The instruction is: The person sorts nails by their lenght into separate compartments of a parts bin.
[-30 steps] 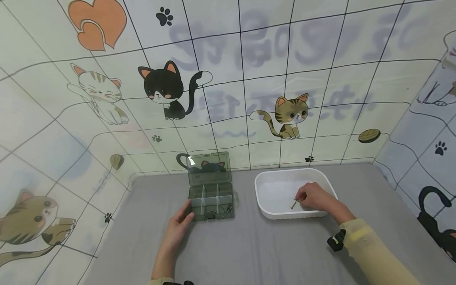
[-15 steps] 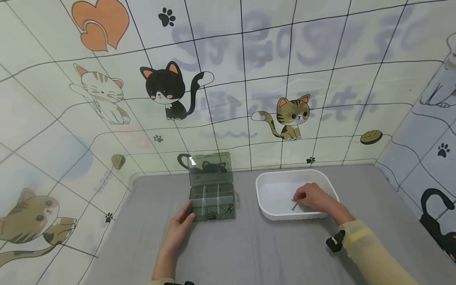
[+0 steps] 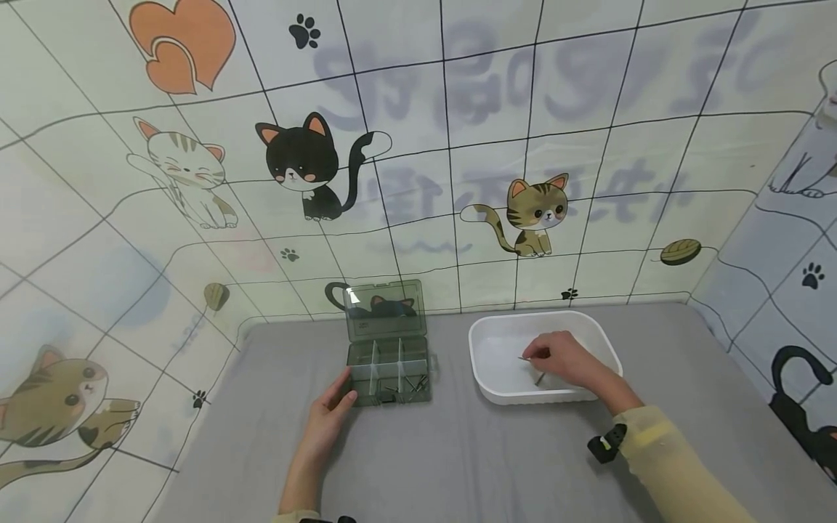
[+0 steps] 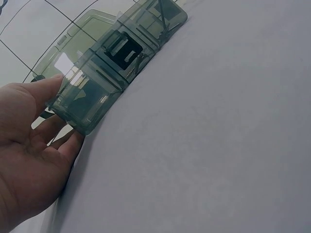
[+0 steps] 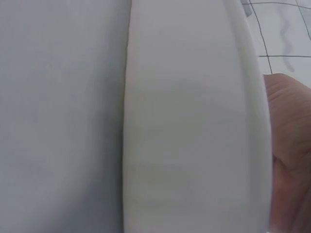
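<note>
My left hand [image 3: 325, 418] holds the near left corner of a green see-through compartment box [image 3: 361, 354]. In the left wrist view, the thumb lies against the box's [image 4: 80, 104] wall, with the fingers curled at its end. The lid [image 3: 386, 311] stands raised at the back. Several screws [image 3: 418, 383] lie in the front right compartment. Over the white tray [image 3: 487, 356], my right hand [image 3: 565, 357] pinches a small screw [image 3: 524, 358] whose end pokes out leftward from the fingertips. Another screw [image 3: 539, 378] is in the tray below the fingers. The tray's wall hides the right fingertips in the right wrist view.
A grey cloth [image 3: 451, 450] covers the table. Behind it rises a wall sheet [image 3: 418, 181] printed with cats and grid lines, close to the box lid. The tray's raised near rim [image 3: 543, 396] lies just in front of the right hand.
My right hand has moved a little left and up within the tray, with a screw now showing at its fingertips. The left hand and the box have stayed put.
</note>
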Tool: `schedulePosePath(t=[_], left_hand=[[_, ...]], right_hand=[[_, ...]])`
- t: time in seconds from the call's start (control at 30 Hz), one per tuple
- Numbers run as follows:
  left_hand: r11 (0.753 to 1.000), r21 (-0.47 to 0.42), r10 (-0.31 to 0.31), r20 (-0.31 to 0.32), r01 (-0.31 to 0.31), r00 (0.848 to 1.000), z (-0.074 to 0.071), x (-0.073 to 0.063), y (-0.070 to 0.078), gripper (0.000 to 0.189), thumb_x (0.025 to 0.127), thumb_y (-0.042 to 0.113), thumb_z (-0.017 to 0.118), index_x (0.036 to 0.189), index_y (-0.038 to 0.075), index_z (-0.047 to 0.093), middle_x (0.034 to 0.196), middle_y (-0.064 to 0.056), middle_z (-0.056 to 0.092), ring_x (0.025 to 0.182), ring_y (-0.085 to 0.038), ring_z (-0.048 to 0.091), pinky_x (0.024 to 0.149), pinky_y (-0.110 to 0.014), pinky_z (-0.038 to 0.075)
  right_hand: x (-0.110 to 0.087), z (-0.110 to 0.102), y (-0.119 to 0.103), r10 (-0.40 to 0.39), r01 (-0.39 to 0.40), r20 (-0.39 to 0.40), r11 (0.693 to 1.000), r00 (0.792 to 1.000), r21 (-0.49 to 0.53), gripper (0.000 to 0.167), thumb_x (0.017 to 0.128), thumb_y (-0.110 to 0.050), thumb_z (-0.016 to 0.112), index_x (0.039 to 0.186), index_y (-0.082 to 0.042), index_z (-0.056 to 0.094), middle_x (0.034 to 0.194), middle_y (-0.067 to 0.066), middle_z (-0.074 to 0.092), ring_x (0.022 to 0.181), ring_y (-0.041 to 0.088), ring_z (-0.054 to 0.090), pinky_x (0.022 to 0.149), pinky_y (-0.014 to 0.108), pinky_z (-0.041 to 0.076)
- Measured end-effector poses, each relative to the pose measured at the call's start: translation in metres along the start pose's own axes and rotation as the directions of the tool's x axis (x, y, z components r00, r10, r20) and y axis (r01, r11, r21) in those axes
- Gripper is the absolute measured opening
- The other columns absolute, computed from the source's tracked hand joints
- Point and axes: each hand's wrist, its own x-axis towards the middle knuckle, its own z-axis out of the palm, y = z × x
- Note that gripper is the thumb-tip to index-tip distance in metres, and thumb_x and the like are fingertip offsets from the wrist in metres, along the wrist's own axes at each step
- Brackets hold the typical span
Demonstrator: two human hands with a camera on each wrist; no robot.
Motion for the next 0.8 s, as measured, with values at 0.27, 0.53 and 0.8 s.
schedulePosePath(t=[0.27,0.53,0.8], left_hand=[[0.999,0.053,0.002,-0.022,-0.001,1.000,-0.001,-0.001,0.000,0.053,0.104,0.017,0.063,0.155,0.013,0.048,0.162,-0.008,0.037,0.151,-0.027,0.027,0.106,-0.018,0.034],[1.000,0.014,0.011,0.001,-0.011,1.000,0.001,-0.001,0.001,0.054,0.105,0.016,0.061,0.156,0.012,0.045,0.164,-0.008,0.034,0.153,-0.027,0.024,0.100,-0.010,0.034],[0.999,0.026,0.045,-0.002,-0.045,0.999,-0.001,-0.002,-0.002,0.054,0.105,0.013,0.062,0.156,0.007,0.045,0.163,-0.013,0.034,0.152,-0.033,0.024,0.102,-0.012,0.035]], right_hand=[[0.006,0.005,-0.013,-0.020,0.024,-0.055,0.998,0.998,0.060,0.012,0.090,-0.003,0.072,0.100,-0.004,0.079,0.095,0.001,0.074,0.087,0.015,0.063,0.076,0.032,0.053],[0.009,0.009,-0.034,-0.054,0.066,-0.078,0.984,0.996,0.164,0.012,0.091,-0.004,0.072,0.101,-0.004,0.079,0.096,0.002,0.075,0.086,0.015,0.063,0.076,0.028,0.053],[0.019,0.011,-0.058,-0.097,0.107,-0.063,0.976,0.993,0.190,0.014,0.092,-0.005,0.070,0.103,-0.005,0.079,0.098,0.000,0.076,0.090,0.018,0.066,0.079,0.032,0.054]])
